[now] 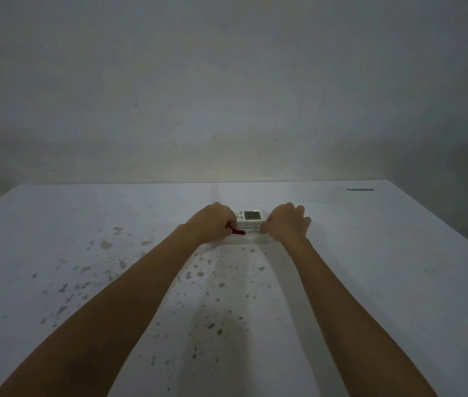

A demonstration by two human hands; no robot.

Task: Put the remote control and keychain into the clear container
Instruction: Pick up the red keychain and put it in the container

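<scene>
Step in hand: gathering items at frame centre. Left hand (214,222) fingers closed on the red keychain (238,231); right hand (287,223) pinches its ring beside the remote control (250,216). Next: lower both into the clear container (244,245).

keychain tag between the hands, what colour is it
Red: the keychain tag shows by the left hand, clearest in the head view.

White remote control (248,216) with grey screen, red keychain (238,231), white table (84,213) speckled grey.
</scene>
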